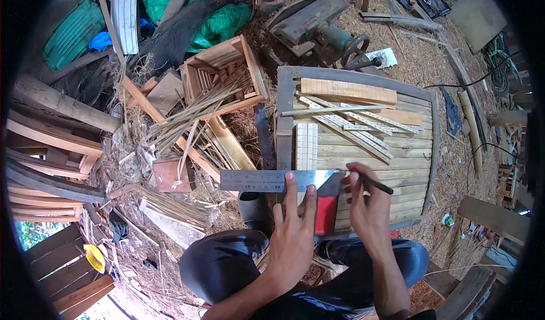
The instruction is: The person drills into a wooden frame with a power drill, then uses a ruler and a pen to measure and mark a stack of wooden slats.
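Note:
My left hand [292,235] presses its fingertips on a metal ruler [250,182], which lies crosswise over the lower part of a light wooden block [306,147] marked with a grid. In my right hand [369,212] is a dark pencil-like tool [376,182], its tip end near the ruler's right end. Below the ruler's right part a red and dark object [326,215] rests on the slatted wooden table [357,69]. Drilled wooden strips [346,128] lie crossed above the block, beside a curved wooden piece [347,90] with pencil lines.
Left of the table stand a wooden crate [258,76] of sticks and a pile of thin strips [187,115]. A vise [332,36] is behind the table. Curved wooden frames [51,132] stand at far left. Wood shavings cover the ground.

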The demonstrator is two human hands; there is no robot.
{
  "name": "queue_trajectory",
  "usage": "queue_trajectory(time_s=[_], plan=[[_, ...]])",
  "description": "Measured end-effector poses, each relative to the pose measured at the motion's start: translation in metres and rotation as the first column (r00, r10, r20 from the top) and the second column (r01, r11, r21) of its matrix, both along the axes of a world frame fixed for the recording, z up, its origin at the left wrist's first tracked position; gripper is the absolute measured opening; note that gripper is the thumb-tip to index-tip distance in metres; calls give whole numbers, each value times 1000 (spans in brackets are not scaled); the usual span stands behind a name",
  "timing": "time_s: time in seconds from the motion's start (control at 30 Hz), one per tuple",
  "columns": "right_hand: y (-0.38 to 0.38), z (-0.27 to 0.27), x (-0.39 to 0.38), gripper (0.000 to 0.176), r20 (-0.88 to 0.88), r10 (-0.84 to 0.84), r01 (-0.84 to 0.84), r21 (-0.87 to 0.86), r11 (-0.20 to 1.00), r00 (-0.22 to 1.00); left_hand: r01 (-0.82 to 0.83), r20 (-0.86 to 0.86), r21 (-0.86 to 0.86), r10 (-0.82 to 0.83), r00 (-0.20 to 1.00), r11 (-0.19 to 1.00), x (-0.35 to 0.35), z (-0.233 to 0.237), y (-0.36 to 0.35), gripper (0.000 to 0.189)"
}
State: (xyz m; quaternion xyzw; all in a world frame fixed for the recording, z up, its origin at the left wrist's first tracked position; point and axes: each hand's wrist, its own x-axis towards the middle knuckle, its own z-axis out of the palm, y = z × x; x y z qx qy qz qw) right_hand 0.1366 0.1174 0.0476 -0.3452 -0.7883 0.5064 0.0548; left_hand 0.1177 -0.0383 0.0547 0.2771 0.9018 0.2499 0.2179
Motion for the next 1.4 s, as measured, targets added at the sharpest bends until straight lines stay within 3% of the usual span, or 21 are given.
queue_trajectory(time_s=[0.1,0.2,0.43,0.5,0.6,0.8,1.33,1.4], plan=[[-7,-2,8,23,-17,57,-57,26,998,998,-37,-13,108,39,999,993,1,-5,-2,76],[-8,-5,8,25,-5,37,-37,-77,996,999,-91,49,156,84,995,984,1,-3,-1,74],[0,-11,10,27,-6,96,-96,-22,995,995,-50,4,128,50,999,991,1,-1,0,67],[-1,-10,11,27,-7,112,-112,17,994,994,-192,-98,212,216,971,958,3,-4,2,49],[-3,-8,13,26,4,120,-120,19,993,993,-269,-15,300,286,958,915,5,-12,2,44],[-8,-2,16,25,87,79,-77,-18,997,993,-241,-42,262,260,965,934,7,-13,-1,47],[-7,-9,20,24,67,51,-43,-114,992,996,-205,-113,174,226,968,963,6,-10,0,47],[-7,-9,20,24,77,58,-48,-129,990,995,-191,53,204,184,982,960,5,-9,-2,61]])
